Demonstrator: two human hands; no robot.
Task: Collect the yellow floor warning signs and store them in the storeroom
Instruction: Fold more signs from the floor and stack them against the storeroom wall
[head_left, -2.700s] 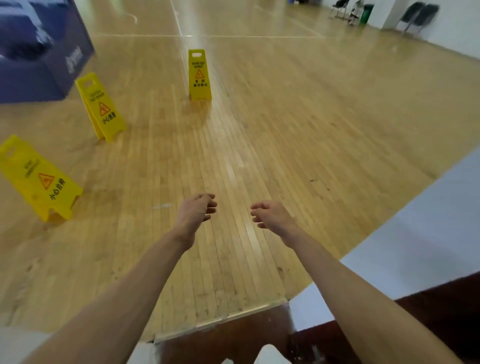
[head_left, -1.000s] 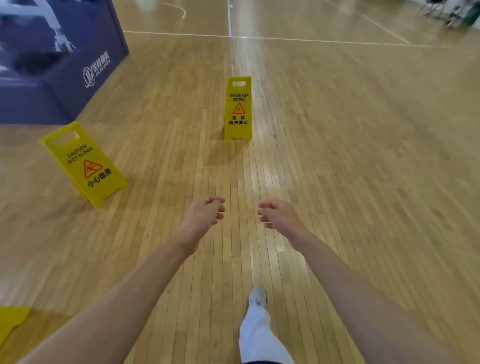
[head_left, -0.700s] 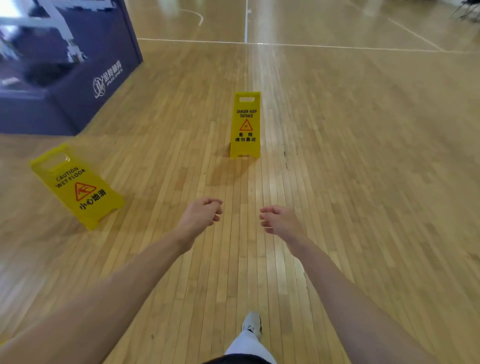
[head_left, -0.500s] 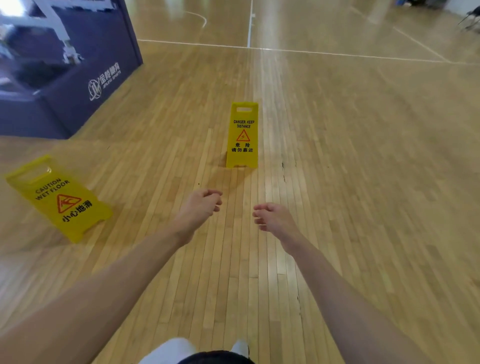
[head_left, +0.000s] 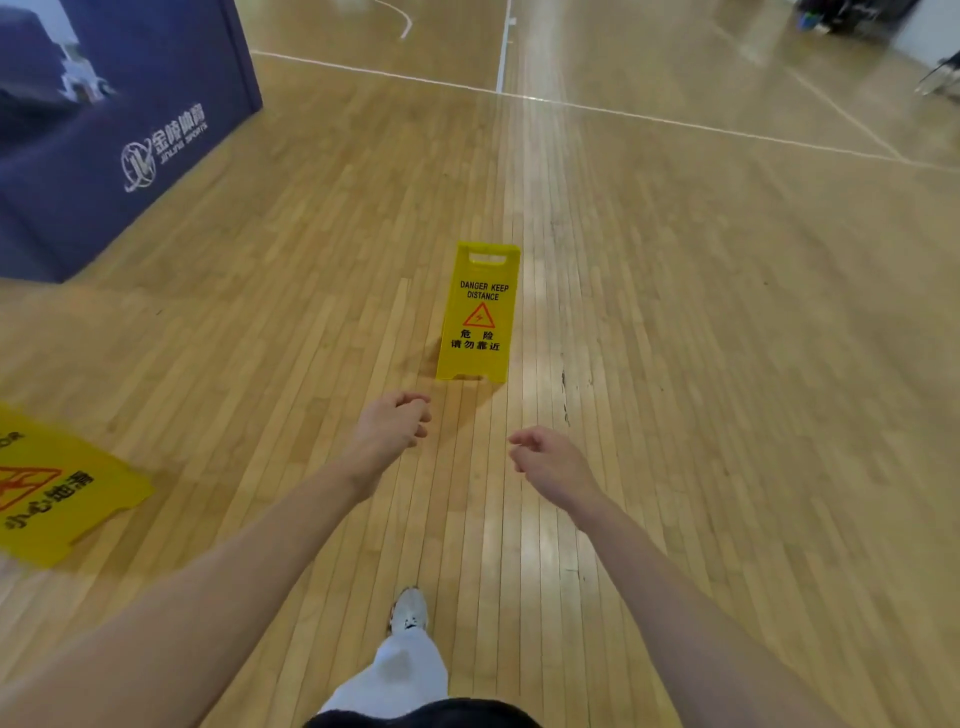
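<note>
A: Head cam showed the "DANGER KEEP DISTANCE" sign (head_left: 478, 312) standing upright on the wooden court floor (head_left: 727, 364), dead ahead of both hands, long axis vertical, handle slot at the top.

B: Which hand was closer?

A: Left hand (head_left: 390, 428) I'd say, just short of the sign's base, fingers loosely curled, holding nothing. Right hand (head_left: 548, 460) sat a bit further back, also half-curled and empty.

B: Any others?

A: A wet-floor sign (head_left: 57, 493) at the left edge of the floor in view, near a navy padded base (head_left: 104, 156).
</note>
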